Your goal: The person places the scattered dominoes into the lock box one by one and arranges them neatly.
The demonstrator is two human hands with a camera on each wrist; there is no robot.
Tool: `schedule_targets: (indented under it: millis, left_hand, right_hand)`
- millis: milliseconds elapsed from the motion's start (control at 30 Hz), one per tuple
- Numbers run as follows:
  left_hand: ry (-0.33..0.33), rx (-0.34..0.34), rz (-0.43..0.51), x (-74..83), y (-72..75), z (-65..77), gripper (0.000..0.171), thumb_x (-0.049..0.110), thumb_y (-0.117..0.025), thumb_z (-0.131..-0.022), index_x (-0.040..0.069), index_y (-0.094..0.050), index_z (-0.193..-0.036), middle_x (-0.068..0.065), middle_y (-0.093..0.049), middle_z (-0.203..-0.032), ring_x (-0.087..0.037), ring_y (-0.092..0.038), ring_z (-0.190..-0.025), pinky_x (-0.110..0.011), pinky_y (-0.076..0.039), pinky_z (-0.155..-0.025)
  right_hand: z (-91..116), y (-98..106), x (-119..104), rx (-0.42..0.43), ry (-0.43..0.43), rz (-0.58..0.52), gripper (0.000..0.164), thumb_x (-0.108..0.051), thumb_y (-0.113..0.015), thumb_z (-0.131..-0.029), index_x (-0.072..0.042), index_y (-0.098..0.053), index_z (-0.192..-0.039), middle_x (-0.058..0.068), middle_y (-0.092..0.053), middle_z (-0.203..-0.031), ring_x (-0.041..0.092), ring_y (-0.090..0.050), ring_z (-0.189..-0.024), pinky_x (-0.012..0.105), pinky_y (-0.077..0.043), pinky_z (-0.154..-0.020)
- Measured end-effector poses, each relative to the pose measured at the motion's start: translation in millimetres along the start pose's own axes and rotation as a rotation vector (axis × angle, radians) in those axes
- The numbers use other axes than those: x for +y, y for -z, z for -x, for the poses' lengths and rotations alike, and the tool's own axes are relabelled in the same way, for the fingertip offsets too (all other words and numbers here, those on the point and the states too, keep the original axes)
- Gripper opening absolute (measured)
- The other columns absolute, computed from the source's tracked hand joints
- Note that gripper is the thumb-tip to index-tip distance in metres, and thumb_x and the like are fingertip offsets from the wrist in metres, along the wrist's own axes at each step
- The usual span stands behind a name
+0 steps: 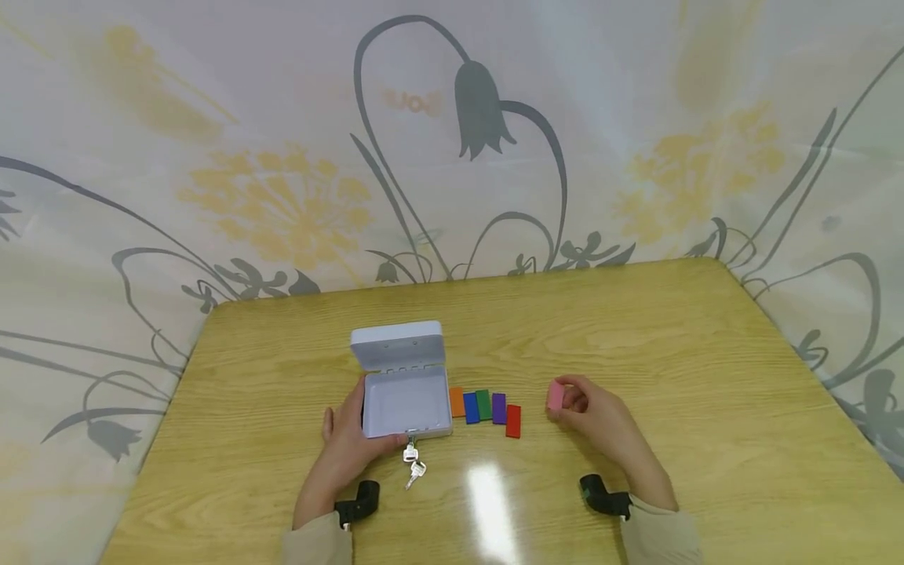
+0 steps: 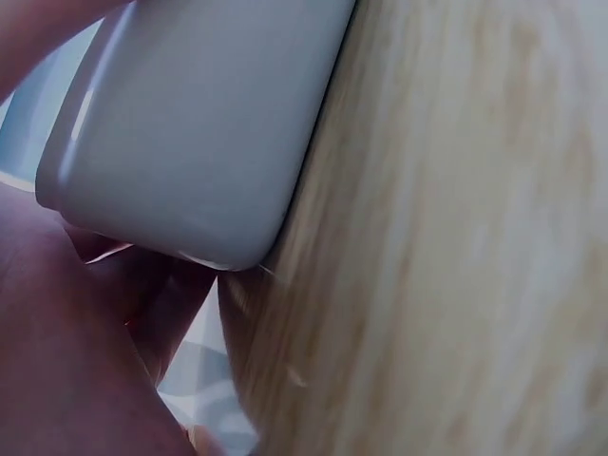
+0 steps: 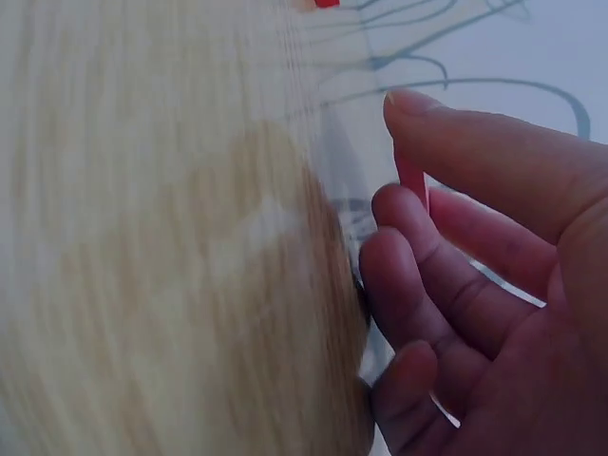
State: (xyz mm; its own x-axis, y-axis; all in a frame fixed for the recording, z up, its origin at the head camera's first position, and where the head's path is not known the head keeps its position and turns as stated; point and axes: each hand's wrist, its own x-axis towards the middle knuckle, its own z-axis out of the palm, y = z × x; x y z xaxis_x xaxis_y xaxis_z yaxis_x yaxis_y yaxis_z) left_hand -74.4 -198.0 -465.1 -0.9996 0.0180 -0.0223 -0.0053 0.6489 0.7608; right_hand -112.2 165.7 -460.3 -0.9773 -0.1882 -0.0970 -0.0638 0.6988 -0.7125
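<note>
A white metal cash box [image 1: 408,402] stands on the table with its lid [image 1: 398,345] raised and its inside bare. My left hand [image 1: 346,441] grips the box's left side, thumb along the front edge. The left wrist view shows the box wall [image 2: 199,123] close up, fingers behind it. Two keys [image 1: 417,469] hang at the front lock. My right hand [image 1: 602,417] pinches a pink domino [image 1: 555,396] between thumb and fingers, right of the row; in the right wrist view only a sliver of the domino [image 3: 412,176] shows.
Between the box and my right hand lie orange [image 1: 457,402], blue [image 1: 472,409], green [image 1: 483,405], purple [image 1: 499,409] and red [image 1: 513,421] dominoes, the red one slightly nearer me. Flower-patterned fabric [image 1: 452,196] hangs beyond the wooden table [image 1: 600,329].
</note>
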Motion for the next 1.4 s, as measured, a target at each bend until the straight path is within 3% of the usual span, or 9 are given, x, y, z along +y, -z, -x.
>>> schedule_targets:
  millis: [267,633,867,1200,1400]
  left_hand:
    - [-0.029,-0.005,0.01,0.7,0.5,-1.6,0.107,0.047,-0.08,-0.056,0.024,-0.019,-0.141,-0.004,-0.039,-0.134,-0.027,-0.032,-0.12,-0.055,0.009,-0.097]
    - [-0.035,-0.028,0.019,2.1,-2.5,-3.4,0.111,0.049,-0.079,-0.056,0.026,-0.014,-0.143,-0.002,-0.034,-0.138,-0.027,-0.03,-0.123,-0.056,0.011,-0.097]
    - [-0.025,-0.041,0.022,2.7,-2.0,-2.7,0.11,0.049,-0.078,-0.058,0.022,-0.013,-0.143,-0.003,-0.031,-0.14,-0.027,-0.027,-0.124,-0.053,0.012,-0.098]
    - [-0.034,-0.022,0.042,0.0,0.1,-0.8,0.106,0.045,-0.08,-0.057,0.023,-0.02,-0.141,-0.003,-0.039,-0.134,-0.027,-0.031,-0.12,-0.053,0.011,-0.097]
    - [-0.032,-0.024,0.031,-0.6,0.1,0.6,0.105,0.049,-0.078,-0.058,0.024,-0.019,-0.141,-0.001,-0.039,-0.133,-0.026,-0.032,-0.12,-0.053,0.011,-0.097]
  right_hand:
    - [-5.0,-11.4,-18.4,-0.043,0.062,-0.035,0.045,-0.024,-0.069,-0.078,-0.01,-0.054,-0.118,-0.003,-0.056,-0.082,0.011,-0.05,-0.07,0.026,-0.044,-0.062]
    - [-13.4,-21.0,-60.7,-0.118,0.14,-0.018,0.043,-0.022,-0.07,-0.077,-0.011,-0.056,-0.117,-0.007,-0.054,-0.076,0.009,-0.051,-0.069,0.024,-0.045,-0.06]
    - [-15.8,-28.2,-82.4,-0.145,0.23,0.039,0.044,-0.023,-0.068,-0.078,-0.011,-0.055,-0.118,-0.011,-0.053,-0.075,0.006,-0.049,-0.067,0.022,-0.043,-0.058]
    - [-29.2,-45.6,-112.2,-0.193,0.36,0.107,0.044,-0.024,-0.067,-0.08,-0.008,-0.055,-0.119,-0.012,-0.051,-0.069,0.004,-0.046,-0.061,0.021,-0.041,-0.055]
    - [-34.5,-57.9,-126.5,-0.194,0.492,0.188,0.041,-0.023,-0.066,-0.08,-0.006,-0.056,-0.115,-0.011,-0.05,-0.069,0.004,-0.046,-0.062,0.019,-0.04,-0.055]
